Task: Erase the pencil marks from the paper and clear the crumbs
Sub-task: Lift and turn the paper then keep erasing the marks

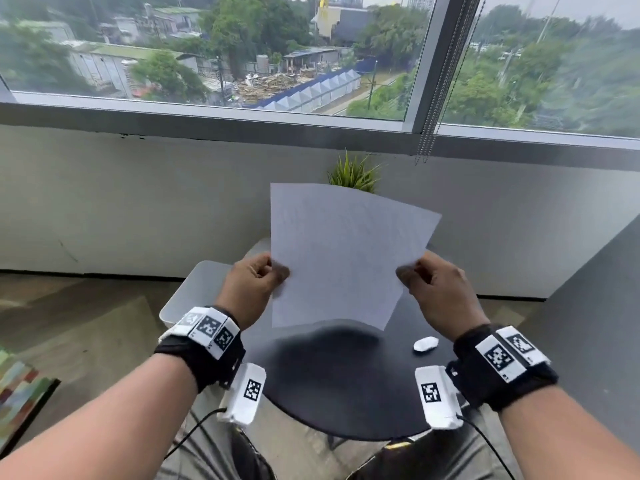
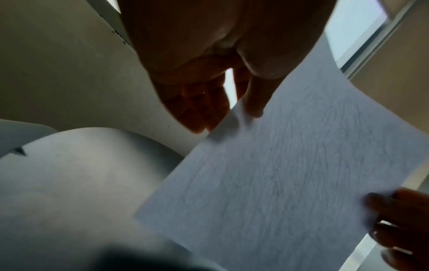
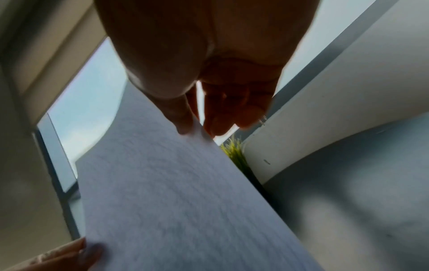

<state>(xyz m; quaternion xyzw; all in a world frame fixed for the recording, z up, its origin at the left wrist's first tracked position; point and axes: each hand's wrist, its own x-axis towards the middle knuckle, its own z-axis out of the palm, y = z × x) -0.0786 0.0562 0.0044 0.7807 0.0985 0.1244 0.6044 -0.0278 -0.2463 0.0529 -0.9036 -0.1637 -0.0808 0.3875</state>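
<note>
My fingers [image 1: 281, 271] pinch the paper [image 1: 343, 254] at its two side edges, left hand [image 1: 251, 284] on the left edge, right hand [image 1: 438, 289] on the right, thumbs on the face toward me and the other fingers behind. The sheet is off the desk [image 1: 329, 382], held up over its middle and tilted with the top leaning away from me. In the left wrist view faint pencil lines still run across it.

I judge this to be the crumb-clearing step: tip the sheet steeper and give it a short flick so the bits slide off the low edge. I should keep the pinch light and near the edges, since a hard grip would crease the page, and keep both hands level so it doesn't buckle in the middle. If those lines count as marks, the sheet must go back down flat for more rubbing.

The eraser [image 1: 426, 343] lies near the desk's right edge, below my right hand. The desk is small, round and dark. A plant [image 1: 353, 174] shows behind the paper's top edge, against a grey wall under a wide window [image 1: 207, 50]. A pale seat [image 1: 194, 289] stands at the desk's left.
</note>
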